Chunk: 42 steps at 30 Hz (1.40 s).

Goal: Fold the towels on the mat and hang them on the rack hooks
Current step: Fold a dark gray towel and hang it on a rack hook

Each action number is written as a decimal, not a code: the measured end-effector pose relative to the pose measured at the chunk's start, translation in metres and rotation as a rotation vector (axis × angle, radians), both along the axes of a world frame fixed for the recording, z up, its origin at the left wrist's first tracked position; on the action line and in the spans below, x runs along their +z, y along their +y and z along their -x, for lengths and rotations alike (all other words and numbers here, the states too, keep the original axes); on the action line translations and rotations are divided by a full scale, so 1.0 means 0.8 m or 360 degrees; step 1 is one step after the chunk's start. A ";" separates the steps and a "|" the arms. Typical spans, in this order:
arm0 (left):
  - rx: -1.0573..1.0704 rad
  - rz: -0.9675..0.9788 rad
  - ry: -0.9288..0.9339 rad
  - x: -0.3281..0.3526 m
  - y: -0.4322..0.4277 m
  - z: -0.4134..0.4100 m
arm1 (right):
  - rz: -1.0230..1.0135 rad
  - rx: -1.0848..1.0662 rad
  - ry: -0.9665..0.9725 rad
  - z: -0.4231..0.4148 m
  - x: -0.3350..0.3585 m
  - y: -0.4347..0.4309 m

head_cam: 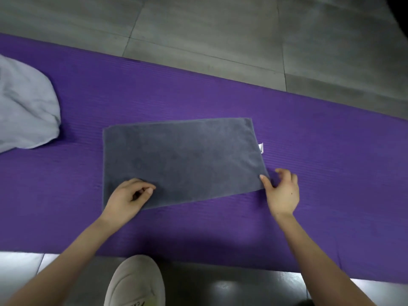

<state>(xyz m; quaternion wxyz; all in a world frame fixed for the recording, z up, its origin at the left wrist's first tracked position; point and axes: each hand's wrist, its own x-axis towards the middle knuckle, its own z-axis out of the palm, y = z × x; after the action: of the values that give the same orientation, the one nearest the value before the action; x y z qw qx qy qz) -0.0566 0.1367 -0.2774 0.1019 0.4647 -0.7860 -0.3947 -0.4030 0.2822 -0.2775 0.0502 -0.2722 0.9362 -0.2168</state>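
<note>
dark grey towel (pixel 181 160), ribbed purple mat (pixel 309 151), pale grey cloth (pixel 24 107).

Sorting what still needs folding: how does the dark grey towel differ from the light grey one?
The dark grey towel lies flat as a rectangle; the light grey towel is bunched in a heap. The left hand and right hand hold the dark towel's near corners; nothing touches the light one. Both lie on the purple mat.
</note>
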 end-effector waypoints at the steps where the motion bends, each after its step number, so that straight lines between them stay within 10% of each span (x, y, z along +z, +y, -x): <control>1: -0.0020 0.0038 -0.0038 0.003 0.001 -0.002 | 0.0083 0.0185 0.0250 -0.006 0.001 0.001; 8: 0.0107 0.0035 -0.0107 0.012 0.010 -0.036 | 0.0002 0.1487 0.0358 0.001 -0.021 0.012; 22: -0.0215 0.0400 -0.0426 0.007 -0.012 -0.051 | -0.0037 0.1567 0.0303 0.003 0.013 0.009; 30: -0.0575 -0.0374 -0.0246 0.071 -0.073 -0.072 | -0.0593 0.1419 -0.1291 0.011 0.092 0.000; 42: -0.0233 0.0191 -0.0252 0.042 -0.194 0.016 | 0.0027 0.0818 -0.1052 0.047 0.056 -0.111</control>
<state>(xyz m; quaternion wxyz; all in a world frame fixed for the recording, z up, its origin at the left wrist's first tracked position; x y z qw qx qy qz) -0.0695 -0.0188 -0.2435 0.0382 0.4287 -0.8457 -0.3155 -0.4408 0.1937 -0.2326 0.3983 -0.4131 0.7694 -0.2806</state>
